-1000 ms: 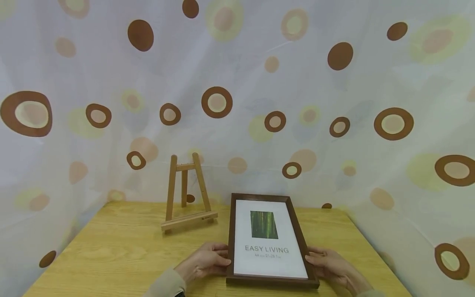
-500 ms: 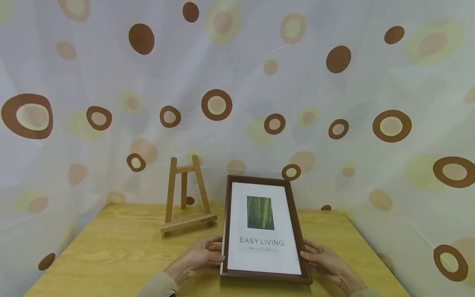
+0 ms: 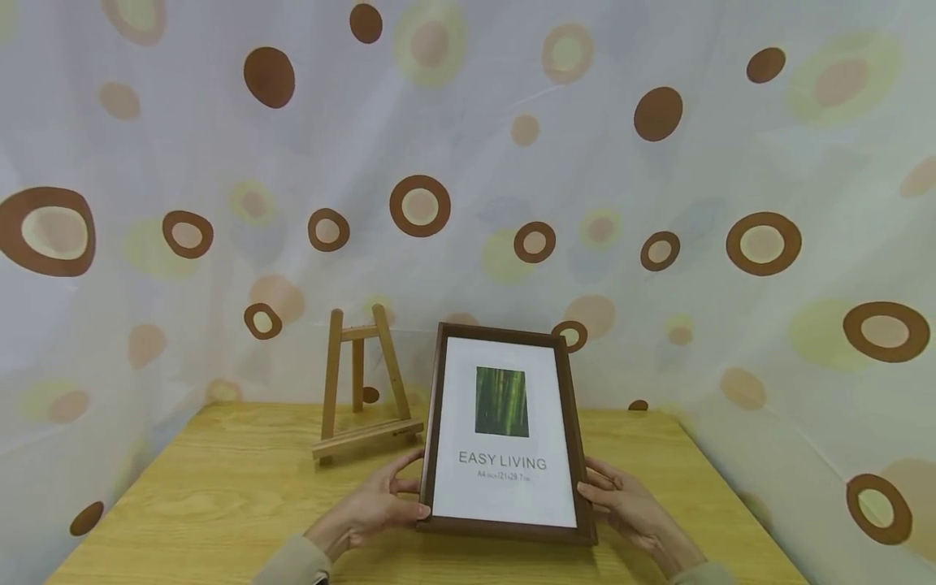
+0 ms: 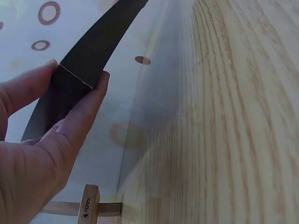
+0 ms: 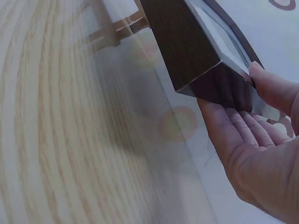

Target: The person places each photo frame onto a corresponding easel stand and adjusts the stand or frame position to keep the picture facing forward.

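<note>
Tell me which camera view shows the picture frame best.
The head view: the picture frame faces it almost unobstructed, its EASY LIVING lettering readable. The left wrist view shows only a dark side, in the left hand; the right wrist view shows a corner and a slanted slice of the front, in the right hand.

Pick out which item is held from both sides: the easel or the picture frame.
The dark brown picture frame, marked EASY LIVING: the left grip and right grip hold its sides. The lighter easel stands on the table, untouched.

Pale creased backdrop (image 3: 468, 146), brown rings (image 3: 397, 205), faded yellow spots (image 3: 503, 258), wooden table (image 3: 197, 487) — yellowish, streaked
</note>
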Motion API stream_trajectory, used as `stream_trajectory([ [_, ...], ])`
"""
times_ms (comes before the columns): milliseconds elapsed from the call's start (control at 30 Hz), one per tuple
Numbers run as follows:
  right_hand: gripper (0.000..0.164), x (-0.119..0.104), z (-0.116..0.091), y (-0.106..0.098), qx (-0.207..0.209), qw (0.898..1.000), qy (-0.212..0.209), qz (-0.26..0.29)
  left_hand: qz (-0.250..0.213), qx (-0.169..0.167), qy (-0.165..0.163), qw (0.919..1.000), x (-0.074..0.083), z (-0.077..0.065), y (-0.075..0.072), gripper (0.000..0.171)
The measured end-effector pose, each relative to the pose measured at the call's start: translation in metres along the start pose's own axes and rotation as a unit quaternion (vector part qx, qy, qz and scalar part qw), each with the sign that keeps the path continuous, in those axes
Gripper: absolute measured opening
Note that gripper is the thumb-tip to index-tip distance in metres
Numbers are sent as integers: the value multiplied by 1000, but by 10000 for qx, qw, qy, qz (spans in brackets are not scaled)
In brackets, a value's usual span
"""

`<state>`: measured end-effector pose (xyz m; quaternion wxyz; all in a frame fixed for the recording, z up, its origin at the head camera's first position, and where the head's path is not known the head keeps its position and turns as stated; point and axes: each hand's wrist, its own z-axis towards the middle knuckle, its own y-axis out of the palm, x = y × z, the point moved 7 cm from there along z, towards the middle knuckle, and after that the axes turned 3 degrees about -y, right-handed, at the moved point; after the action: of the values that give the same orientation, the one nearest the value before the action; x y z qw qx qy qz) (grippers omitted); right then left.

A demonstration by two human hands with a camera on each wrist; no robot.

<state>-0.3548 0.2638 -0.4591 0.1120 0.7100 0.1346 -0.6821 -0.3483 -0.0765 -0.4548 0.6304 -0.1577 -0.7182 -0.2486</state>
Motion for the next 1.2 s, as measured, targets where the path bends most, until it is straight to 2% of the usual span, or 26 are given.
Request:
stream_trajectory([
  [200,82,-3,1,5,-252,9995,-69,160,80,-99,239,9996,5,-2,-5,92],
  [433,95,-5,2,18,-1132,9924,-144,463,351,-90,299,9989,9,-4,-12,77],
  [633,99,-5,4,27,-1486,9868,-113,630,466,97,244,9986,8,-8,-20,82],
  [867,100,-3,10,33,-1327,9879,-137,796,705,237,296,9968,6,-8,-27,84],
  [1100,91,-7,26,36,-820,9954,-412,274,1030,576,392,9922,8,-10,-41,87],
  [1200,86,-7,31,40,-724,9961,-461,187,1133,649,372,9907,7,-13,-46,87],
])
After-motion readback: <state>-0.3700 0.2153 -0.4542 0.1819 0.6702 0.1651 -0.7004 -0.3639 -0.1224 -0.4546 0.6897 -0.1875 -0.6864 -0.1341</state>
